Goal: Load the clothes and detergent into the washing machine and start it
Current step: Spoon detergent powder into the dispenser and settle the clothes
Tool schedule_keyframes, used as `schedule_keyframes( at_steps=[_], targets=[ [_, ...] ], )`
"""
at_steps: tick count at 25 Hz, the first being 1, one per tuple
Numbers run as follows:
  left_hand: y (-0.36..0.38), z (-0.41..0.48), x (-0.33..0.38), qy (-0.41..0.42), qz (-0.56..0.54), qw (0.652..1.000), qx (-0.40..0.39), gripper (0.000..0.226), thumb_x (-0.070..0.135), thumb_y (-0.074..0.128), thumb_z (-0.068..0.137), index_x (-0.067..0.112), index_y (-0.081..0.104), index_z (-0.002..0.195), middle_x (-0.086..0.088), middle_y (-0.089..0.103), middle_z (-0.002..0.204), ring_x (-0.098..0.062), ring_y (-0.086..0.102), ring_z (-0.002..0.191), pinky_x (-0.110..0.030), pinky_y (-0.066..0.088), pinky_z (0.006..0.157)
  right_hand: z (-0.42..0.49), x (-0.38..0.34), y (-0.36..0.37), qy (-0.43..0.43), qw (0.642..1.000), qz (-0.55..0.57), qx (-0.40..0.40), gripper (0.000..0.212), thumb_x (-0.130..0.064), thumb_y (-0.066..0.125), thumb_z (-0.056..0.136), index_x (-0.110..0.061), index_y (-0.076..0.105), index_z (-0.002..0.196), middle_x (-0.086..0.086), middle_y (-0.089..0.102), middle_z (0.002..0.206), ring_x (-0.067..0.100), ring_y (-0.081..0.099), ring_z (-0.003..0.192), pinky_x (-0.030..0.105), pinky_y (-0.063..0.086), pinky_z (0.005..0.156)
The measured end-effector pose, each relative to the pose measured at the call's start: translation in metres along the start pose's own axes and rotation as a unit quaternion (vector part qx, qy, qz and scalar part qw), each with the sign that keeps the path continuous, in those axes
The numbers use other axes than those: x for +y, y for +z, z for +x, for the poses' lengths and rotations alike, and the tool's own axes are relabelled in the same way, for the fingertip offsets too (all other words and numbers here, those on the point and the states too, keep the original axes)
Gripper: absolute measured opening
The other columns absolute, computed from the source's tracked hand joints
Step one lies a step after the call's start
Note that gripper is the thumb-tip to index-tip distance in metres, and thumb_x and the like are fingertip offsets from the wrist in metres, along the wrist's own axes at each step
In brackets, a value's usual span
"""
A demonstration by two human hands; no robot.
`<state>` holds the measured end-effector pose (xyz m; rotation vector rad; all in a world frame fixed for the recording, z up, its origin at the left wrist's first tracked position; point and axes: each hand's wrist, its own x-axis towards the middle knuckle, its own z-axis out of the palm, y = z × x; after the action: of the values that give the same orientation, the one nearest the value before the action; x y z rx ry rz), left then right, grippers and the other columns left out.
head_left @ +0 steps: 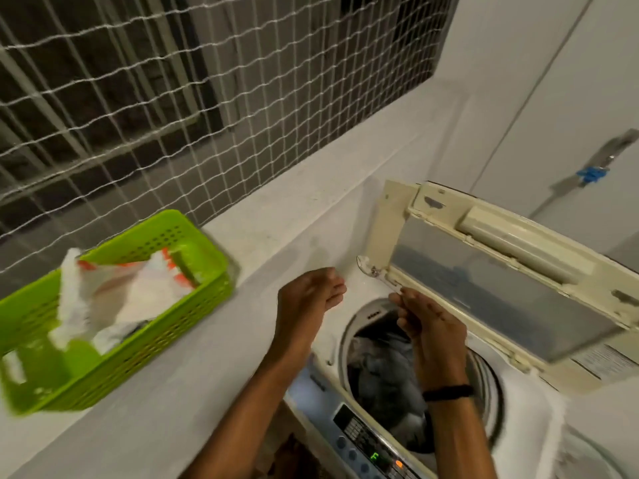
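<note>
Grey and dark clothes (383, 371) lie heaped inside the drum of the top-loading washing machine (532, 409), whose cream lid (484, 271) stands raised and tilted back above the opening. At the lid's lower front edge the right hand (428, 333) hangs over the drum, fingers bent and touching the lid's rim; whether it truly grips the rim I cannot tell. Beside it the left hand (307, 299) hovers empty over the machine's left edge, fingers loosely together. Along the machine's near edge runs the control panel (366, 444), with a green lit display. On the pale ledge (193, 340) left of the machine sits a green basket (145, 344) holding a white and orange bag (124, 292), blurred.
</note>
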<state>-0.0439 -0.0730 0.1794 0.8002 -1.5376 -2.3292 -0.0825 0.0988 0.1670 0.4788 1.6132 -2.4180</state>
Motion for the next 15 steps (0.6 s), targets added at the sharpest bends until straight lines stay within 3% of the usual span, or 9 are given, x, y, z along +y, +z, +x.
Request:
schedule_keyframes(
  at_steps=[5, 7, 10, 13, 15],
  targets=[
    [-0.072, -0.047, 0.087, 0.198, 0.085, 0.975, 0.05, 0.014, 0.008, 0.061, 0.095, 0.007, 0.072, 0.104, -0.008, 0.077, 0.091, -0.019, 0.074, 0.083, -0.03, 0.06, 0.079, -0.038, -0.002, 0.096, 0.015, 0.982, -0.082, -0.17, 0.016, -0.004, 0.063, 0.089, 0.003, 0.073, 0.099, 0.022, 0.075, 0.09, 0.018, 0.061, 0.066, 0.024, 0.053, 0.059],
    [-0.103, -0.059, 0.108, 0.249, 0.129, 0.957, 0.074, 0.015, 0.008, 0.062, 0.095, 0.017, 0.073, 0.098, -0.003, 0.077, 0.087, -0.017, 0.073, 0.08, -0.03, 0.059, 0.077, -0.049, 0.0, 0.127, 0.014, 0.971, -0.107, -0.214, 0.015, -0.003, 0.063, 0.089, 0.002, 0.074, 0.097, 0.021, 0.076, 0.087, 0.017, 0.062, 0.064, 0.022, 0.053, 0.057],
    [-0.156, -0.068, 0.127, 0.278, 0.181, 0.928, 0.171, 0.01, 0.017, 0.066, 0.093, 0.023, 0.074, 0.092, 0.001, 0.076, 0.079, -0.014, 0.071, 0.073, -0.031, 0.058, 0.07, -0.064, 0.005, 0.173, -0.013, 0.941, -0.179, -0.288, 0.012, -0.002, 0.065, 0.089, -0.002, 0.076, 0.091, 0.019, 0.076, 0.084, 0.017, 0.061, 0.062, 0.024, 0.052, 0.057],
    [-0.206, -0.07, 0.139, 0.269, 0.206, 0.906, 0.254, 0.01, 0.02, 0.067, 0.091, 0.026, 0.074, 0.09, 0.004, 0.076, 0.081, -0.015, 0.074, 0.078, -0.037, 0.06, 0.078, -0.069, 0.016, 0.216, -0.106, 0.9, -0.287, -0.311, 0.013, 0.002, 0.066, 0.086, -0.002, 0.077, 0.082, 0.011, 0.075, 0.07, 0.017, 0.058, 0.054, 0.028, 0.05, 0.051],
    [-0.236, -0.066, 0.143, 0.246, 0.211, 0.9, 0.293, 0.011, 0.02, 0.068, 0.09, 0.028, 0.074, 0.088, 0.0, 0.076, 0.083, -0.024, 0.074, 0.083, -0.044, 0.06, 0.084, -0.068, 0.028, 0.242, -0.244, 0.823, -0.425, -0.287, 0.012, -0.008, 0.067, 0.079, -0.01, 0.079, 0.078, 0.004, 0.076, 0.072, 0.018, 0.068, 0.064, 0.032, 0.056, 0.062]
  ],
)
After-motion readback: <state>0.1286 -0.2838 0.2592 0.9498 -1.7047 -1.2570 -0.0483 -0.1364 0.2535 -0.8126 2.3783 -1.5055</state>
